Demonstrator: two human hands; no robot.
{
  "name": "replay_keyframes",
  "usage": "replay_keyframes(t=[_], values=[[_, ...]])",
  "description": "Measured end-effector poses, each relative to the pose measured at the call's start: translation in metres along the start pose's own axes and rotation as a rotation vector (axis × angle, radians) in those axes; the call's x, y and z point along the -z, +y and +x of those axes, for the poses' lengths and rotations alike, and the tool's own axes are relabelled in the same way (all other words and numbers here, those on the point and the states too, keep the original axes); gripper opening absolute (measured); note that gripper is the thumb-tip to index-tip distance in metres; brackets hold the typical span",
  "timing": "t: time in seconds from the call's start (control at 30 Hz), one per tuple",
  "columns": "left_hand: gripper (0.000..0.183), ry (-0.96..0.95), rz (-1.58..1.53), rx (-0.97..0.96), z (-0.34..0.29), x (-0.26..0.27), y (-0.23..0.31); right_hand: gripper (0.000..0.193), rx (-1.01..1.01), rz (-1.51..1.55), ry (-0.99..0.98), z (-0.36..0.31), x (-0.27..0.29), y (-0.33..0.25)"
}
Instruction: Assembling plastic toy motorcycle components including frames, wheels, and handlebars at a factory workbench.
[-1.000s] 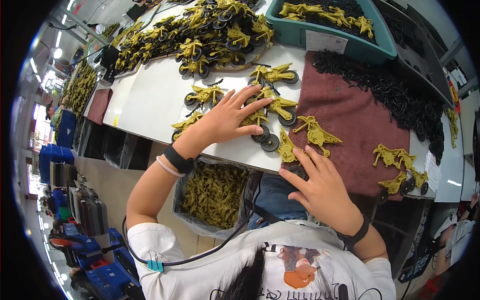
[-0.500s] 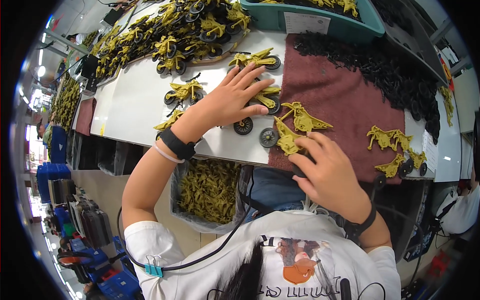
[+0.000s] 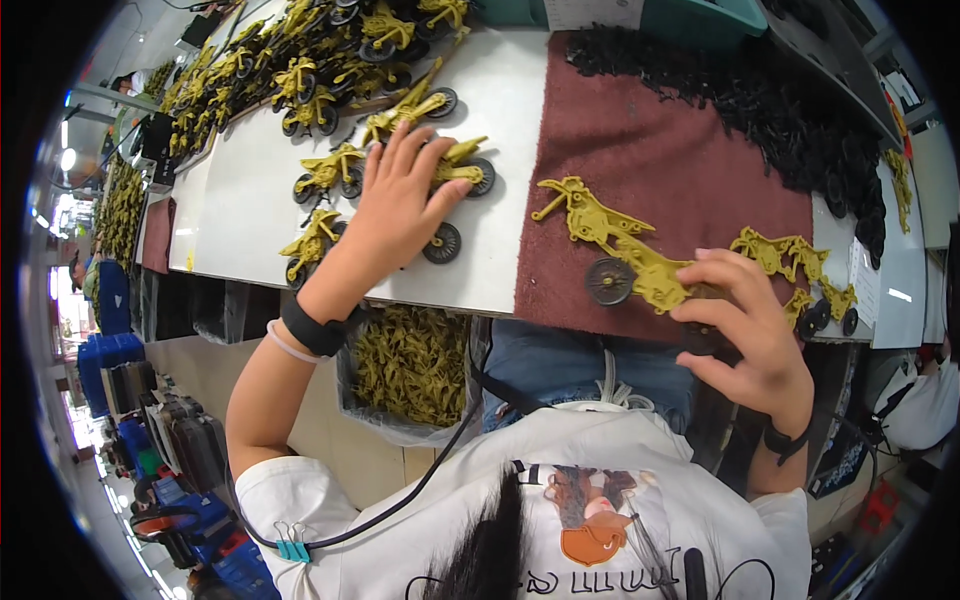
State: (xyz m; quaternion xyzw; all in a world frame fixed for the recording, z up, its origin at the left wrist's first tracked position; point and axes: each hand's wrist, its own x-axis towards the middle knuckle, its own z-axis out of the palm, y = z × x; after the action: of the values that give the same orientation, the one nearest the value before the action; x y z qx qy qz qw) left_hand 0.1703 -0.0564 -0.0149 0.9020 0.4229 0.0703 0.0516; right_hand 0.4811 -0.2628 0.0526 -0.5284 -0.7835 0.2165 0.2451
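My left hand lies palm down with fingers stretched over yellow toy motorcycles on the white table. One toy motorcycle is under its fingertips; another sits just beyond them. A dark spoked wheel shows beside the wrist. At the front of the red-brown cloth, my right hand curls its fingers round one end of a yellow toy motorcycle. That toy's other wheel is exposed; the wheel near my fingers is partly hidden. A wheel-less yellow motorcycle body lies just behind, against it.
Two toy motorcycles stand left of my left hand. Many more are heaped at the far left. Black parts line the cloth's back edge, below a teal bin. Yellow parts fill a lined bin below the table.
My left hand has slid left, with the toy motorcycles near it shifting left too. My right hand has moved right across the cloth with its toy motorcycle. The view has shifted somewhat.
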Motion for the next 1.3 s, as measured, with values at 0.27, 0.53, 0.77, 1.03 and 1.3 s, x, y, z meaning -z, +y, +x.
replay_keyframes(t=[0.27, 0.53, 0.77, 1.03, 1.3], values=[[0.048, -0.008, 0.042, -0.084, 0.012, 0.022, 0.006, 0.042, 0.032, -0.023, -0.101, 0.007, -0.028, 0.015], [0.042, -0.133, -0.403, -0.464, 0.032, 0.024, 0.085, 0.041, 0.055, -0.128, -0.062, 0.011, -0.028, 0.022], [0.033, -0.157, -0.264, -0.353, 0.056, 0.014, 0.088, 0.033, 0.099, -0.199, -0.045, 0.007, -0.030, 0.027], [0.029, -0.175, -0.188, -0.363, 0.097, 0.023, 0.103, 0.041, 0.065, -0.222, -0.144, 0.005, 0.028, 0.017], [0.021, -0.085, -0.159, -0.432, 0.199, -0.013, 0.135, 0.032, -0.119, -0.441, -0.179, 0.011, 0.123, 0.063]])
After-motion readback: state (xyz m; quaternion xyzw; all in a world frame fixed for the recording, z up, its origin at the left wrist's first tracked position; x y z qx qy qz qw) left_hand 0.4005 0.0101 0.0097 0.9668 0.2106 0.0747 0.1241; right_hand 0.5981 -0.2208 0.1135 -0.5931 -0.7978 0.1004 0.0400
